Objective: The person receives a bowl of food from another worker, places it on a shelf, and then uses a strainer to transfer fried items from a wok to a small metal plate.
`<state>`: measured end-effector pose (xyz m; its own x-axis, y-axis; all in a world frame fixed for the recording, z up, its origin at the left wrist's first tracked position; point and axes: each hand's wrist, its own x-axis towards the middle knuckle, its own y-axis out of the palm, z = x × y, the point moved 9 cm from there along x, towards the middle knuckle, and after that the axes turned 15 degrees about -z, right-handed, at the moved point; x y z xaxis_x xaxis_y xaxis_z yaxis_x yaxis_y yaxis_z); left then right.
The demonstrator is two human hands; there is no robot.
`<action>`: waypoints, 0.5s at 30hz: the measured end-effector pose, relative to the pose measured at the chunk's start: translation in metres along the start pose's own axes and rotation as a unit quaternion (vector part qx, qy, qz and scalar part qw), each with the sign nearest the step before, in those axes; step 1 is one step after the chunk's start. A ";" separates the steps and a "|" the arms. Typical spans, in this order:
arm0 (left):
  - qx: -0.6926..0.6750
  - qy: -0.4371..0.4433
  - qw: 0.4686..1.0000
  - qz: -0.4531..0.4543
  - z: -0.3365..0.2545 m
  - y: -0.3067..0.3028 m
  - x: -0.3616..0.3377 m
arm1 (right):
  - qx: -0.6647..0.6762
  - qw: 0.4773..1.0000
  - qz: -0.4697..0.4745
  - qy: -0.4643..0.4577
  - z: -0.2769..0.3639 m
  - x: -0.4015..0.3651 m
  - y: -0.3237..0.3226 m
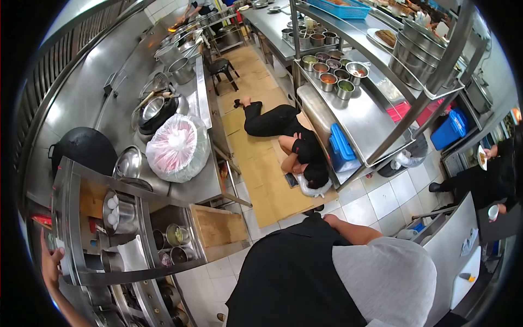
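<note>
At the far left edge, my left hand (50,257) rests against the end of a metal shelf unit (66,218), its thumb and a finger spread apart. Inside that shelf, near the hand, stand a metal pot (126,215) with white eggs (112,211) and several small metal containers (178,234). My right forearm (357,231) comes out of a grey sleeve and bends in toward my black apron (297,267). Little of my right hand (330,219) shows at the apron's upper edge; its fingers are hidden.
Ahead, a person (283,125) in black lies on cardboard (253,180) along the aisle. A bagged bundle (180,147) and a wok (84,155) sit on the left counter. Metal racks (381,131) with food containers line the right. Another person (498,163) holds a plate at far right.
</note>
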<state>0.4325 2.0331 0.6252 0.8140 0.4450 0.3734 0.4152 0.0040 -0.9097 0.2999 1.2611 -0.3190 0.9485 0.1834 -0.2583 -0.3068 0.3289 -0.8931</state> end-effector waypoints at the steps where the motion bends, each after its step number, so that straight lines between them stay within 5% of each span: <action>1: -0.002 -0.003 1.000 0.012 0.002 0.001 -0.001 | 0.069 0.995 -0.063 0.041 0.011 0.001 -0.008; 2: -0.001 0.000 1.000 0.012 0.019 0.004 0.008 | 0.072 0.994 -0.063 0.043 0.024 -0.002 -0.018; 4: -0.061 0.068 0.995 -0.027 0.042 0.008 0.031 | 0.232 0.920 -0.052 0.311 -0.006 -0.021 -0.029; 8: -0.068 0.151 0.982 -0.091 0.020 -0.019 0.036 | 0.345 0.823 0.033 0.451 -0.040 -0.061 -0.011; 9: -0.055 0.153 0.982 -0.095 0.011 -0.029 0.034 | 0.263 0.889 0.032 0.374 -0.063 -0.059 0.001; 11: -0.105 0.166 0.977 -0.089 -0.053 -0.051 0.003 | 0.168 0.925 -0.051 0.338 -0.090 -0.069 -0.010; 12: -0.151 0.151 0.976 -0.037 -0.117 -0.058 -0.034 | 0.155 0.901 -0.131 0.382 -0.102 -0.081 -0.039; 15: -0.176 0.195 0.965 0.010 -0.167 -0.048 -0.069 | 0.327 0.712 -0.330 0.527 -0.152 -0.122 -0.073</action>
<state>0.4237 1.8528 0.6733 0.8857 0.0712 0.4587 0.4543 -0.3361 -0.8250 0.2186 1.0738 -0.2779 0.3304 -0.8939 -0.3029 0.5889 0.4461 -0.6740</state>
